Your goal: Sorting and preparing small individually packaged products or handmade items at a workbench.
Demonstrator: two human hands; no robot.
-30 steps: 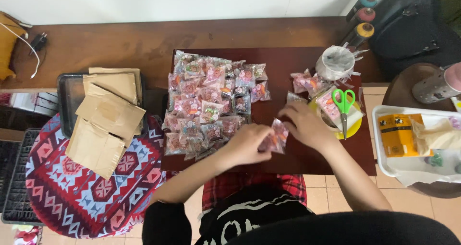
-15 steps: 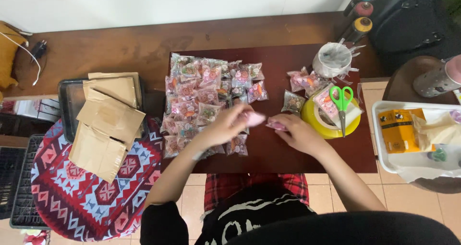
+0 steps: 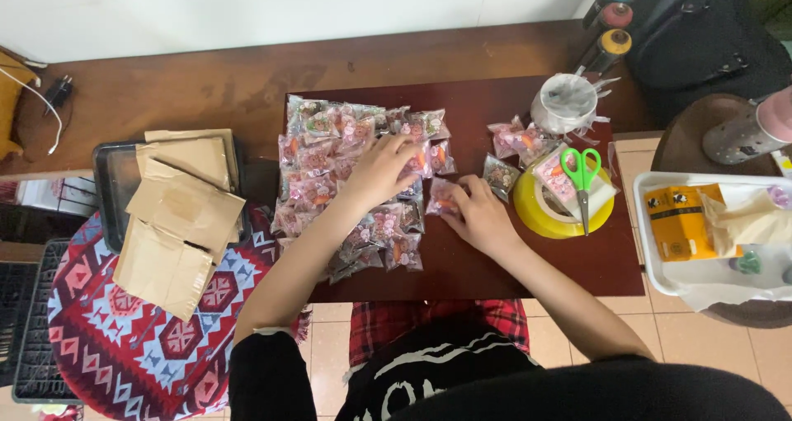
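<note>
Many small clear packets with pink and orange contents lie in a pile point(image 3: 326, 153) on a dark red board point(image 3: 495, 264). My left hand point(image 3: 381, 172) lies flat on the right part of this pile, fingers spread, fingertips on the packets. My right hand point(image 3: 480, 216) is just right of the pile, and its fingers pinch a small pink packet point(image 3: 443, 197) against the board. Another single packet point(image 3: 499, 174) lies just beyond the right hand.
To the right are a yellow tape roll point(image 3: 536, 215) with green scissors point(image 3: 582, 174) on top, a few more packets point(image 3: 516, 136) and a clear round container point(image 3: 563, 103). A white tray point(image 3: 648, 248) holds a yellow box point(image 3: 676, 223). Brown envelopes point(image 3: 177, 215) sit at the left on a dark tray point(image 3: 107, 182).
Both hands have moved away from me and to the left. The left hand went from holding a pink packet above the board to lying on the pile. The right hand lowered its packet.
</note>
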